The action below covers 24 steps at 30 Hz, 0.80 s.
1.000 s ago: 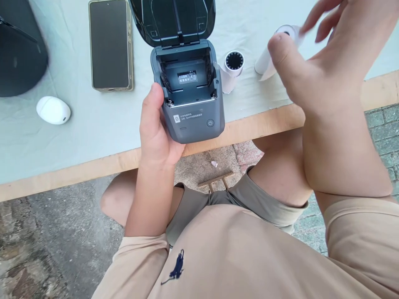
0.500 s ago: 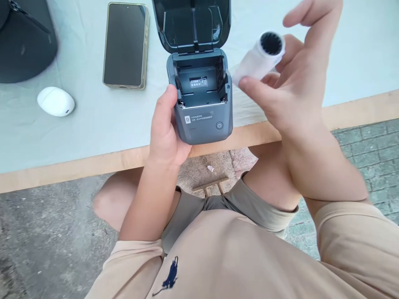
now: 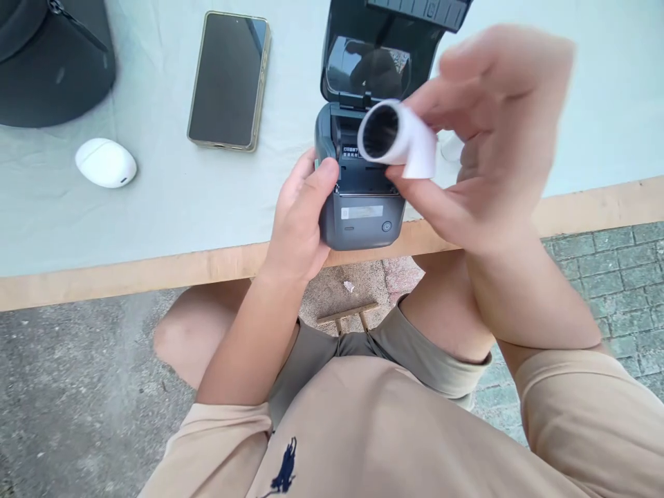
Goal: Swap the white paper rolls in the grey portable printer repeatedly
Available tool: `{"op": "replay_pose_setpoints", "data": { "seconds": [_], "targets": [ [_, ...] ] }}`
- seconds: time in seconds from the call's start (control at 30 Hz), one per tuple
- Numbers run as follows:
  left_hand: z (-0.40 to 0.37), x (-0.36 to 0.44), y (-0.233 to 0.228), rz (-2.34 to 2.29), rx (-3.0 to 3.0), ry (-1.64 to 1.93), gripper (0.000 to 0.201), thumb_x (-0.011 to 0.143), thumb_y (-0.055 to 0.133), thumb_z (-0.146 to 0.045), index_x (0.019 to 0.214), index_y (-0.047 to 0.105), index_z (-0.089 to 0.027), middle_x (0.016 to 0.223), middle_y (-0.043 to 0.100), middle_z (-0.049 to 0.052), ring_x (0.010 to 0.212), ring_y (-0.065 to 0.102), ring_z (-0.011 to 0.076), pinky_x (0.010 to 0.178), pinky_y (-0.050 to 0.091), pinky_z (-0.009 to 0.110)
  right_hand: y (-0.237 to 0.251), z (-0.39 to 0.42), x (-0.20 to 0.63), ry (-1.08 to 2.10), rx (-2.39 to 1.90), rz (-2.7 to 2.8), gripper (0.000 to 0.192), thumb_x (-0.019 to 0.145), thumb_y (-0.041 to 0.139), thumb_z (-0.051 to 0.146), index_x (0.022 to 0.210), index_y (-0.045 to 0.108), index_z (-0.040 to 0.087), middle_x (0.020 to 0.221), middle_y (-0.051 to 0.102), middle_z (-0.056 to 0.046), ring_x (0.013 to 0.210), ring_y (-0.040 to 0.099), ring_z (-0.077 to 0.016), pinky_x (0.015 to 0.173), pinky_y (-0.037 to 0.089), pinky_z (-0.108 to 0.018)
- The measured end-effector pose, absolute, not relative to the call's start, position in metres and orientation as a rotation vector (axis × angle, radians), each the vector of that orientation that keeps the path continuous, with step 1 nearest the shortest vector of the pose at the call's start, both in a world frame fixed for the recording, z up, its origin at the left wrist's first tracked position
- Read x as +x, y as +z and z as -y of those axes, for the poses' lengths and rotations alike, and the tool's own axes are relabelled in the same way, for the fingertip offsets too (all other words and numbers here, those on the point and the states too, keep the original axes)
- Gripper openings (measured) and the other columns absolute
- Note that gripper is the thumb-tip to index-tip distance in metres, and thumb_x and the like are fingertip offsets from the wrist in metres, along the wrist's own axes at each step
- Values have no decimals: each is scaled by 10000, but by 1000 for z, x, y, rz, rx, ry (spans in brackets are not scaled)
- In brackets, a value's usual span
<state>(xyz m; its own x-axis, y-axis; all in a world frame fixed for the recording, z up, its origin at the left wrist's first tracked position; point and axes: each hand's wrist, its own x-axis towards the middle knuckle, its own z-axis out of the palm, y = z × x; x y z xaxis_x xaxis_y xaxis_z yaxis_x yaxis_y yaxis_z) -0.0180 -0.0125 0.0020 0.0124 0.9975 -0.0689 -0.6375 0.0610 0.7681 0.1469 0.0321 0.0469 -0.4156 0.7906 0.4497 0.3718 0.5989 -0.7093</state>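
Note:
A small dark grey label printer (image 3: pixel 363 232) stands near the front edge of the table, its lid (image 3: pixel 378 55) raised. My left hand (image 3: pixel 303 221) is closed around its left side, thumb on the upper rim. In my right hand (image 3: pixel 498 131), blurred by motion, is a white roll of label paper (image 3: pixel 415 138) with a dark core, pinched between thumb and fingers. A loose paper end hangs from the roll. It is above the printer's open compartment and hides the compartment's right part.
A phone (image 3: pixel 228 79) lies on the pale table cover (image 3: pixel 155 214), left of the printer. Farther left are a white rounded case (image 3: pixel 106 162) and a black bag (image 3: pixel 57 76) with a zip. A wooden edge (image 3: pixel 218 266) runs along the table front.
My right hand has brought the paper roll left over the printer's compartment and turned its end toward me. The printer, with my left hand on it, sits farther right in view and is slightly turned.

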Motion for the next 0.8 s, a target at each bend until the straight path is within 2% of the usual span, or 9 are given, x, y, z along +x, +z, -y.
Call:
{"op": "replay_pose_setpoints", "data": {
  "seconds": [0.13, 0.23, 0.33, 0.4, 0.5, 0.6, 0.67, 0.73, 0.8],
  "targets": [
    [14, -17, 3, -785, 664, 1414, 236, 872, 659, -400, 1043, 630, -240, 1035, 714, 34, 1304, 565, 283, 1013, 555, 427, 51, -33, 143, 257, -1050, 2273, 208, 821, 599, 203, 998, 510, 265, 1075, 679, 10, 958, 654, -153, 792, 518, -319],
    [15, -16, 4, -798, 694, 1411, 261, 872, 666, -402, 1057, 619, -224, 1030, 700, 34, 1274, 587, 263, 1031, 543, 395, 50, -37, 145, 245, -1034, 2318, 159, 819, 590, 176, 953, 544, 249, 1093, 702, 25, 975, 671, -158, 819, 521, -335],
    [14, -14, 6, -783, 694, 1422, 233, 872, 666, -400, 1026, 606, -236, 985, 693, 22, 1298, 566, 259, 1055, 516, 380, 45, -39, 145, 203, -874, 2280, 47, 872, 535, 212, 859, 579, 226, 978, 712, 12, 955, 675, -165, 804, 528, -341],
    [14, -14, 6, -772, 676, 1415, 221, 887, 638, -407, 1019, 595, -236, 975, 688, 20, 1313, 552, 264, 1062, 506, 394, 42, -36, 144, 125, -805, 2243, 119, 904, 492, 244, 830, 583, 224, 892, 693, -1, 894, 664, -167, 774, 525, -355],
    [15, -17, 5, -731, 633, 1401, 212, 901, 599, -408, 1026, 591, -238, 1008, 678, 22, 1298, 561, 266, 1059, 510, 426, 38, -31, 142, 119, -676, 2312, 104, 913, 502, 290, 877, 587, 241, 915, 689, 18, 931, 669, -167, 807, 529, -386],
    [16, -22, -1, -728, 655, 1381, 191, 841, 664, -275, 1025, 621, -252, 963, 684, 19, 1246, 598, 252, 1052, 525, 414, 36, -29, 144, 187, -574, 2336, 155, 893, 563, 403, 899, 590, 250, 928, 694, 43, 1055, 662, -191, 908, 528, -420],
    [16, -25, -4, -739, 693, 1379, 270, 791, 686, -201, 1049, 630, -254, 958, 696, 20, 1181, 639, 248, 1031, 544, 406, 37, -30, 148, 202, -584, 2202, 157, 881, 573, 380, 916, 596, 229, 936, 676, 25, 1057, 638, -179, 958, 516, -396],
    [16, -26, -7, -737, 724, 1368, 335, 755, 704, -186, 1074, 623, -251, 1015, 708, 19, 1099, 681, 245, 1002, 563, 409, 40, -33, 152, 256, -741, 2038, 214, 889, 552, 327, 1061, 590, 205, 1136, 617, -13, 1140, 591, -167, 1013, 480, -354],
    [16, -27, -8, -734, 759, 1340, 395, 722, 725, -167, 1093, 622, -254, 1072, 711, 14, 1041, 704, 235, 986, 574, 401, 42, -37, 154, 502, -961, 1915, 408, 897, 535, 338, 1279, 476, 206, 1368, 482, -29, 1332, 478, -167, 1083, 422, -318]
  ]
}}
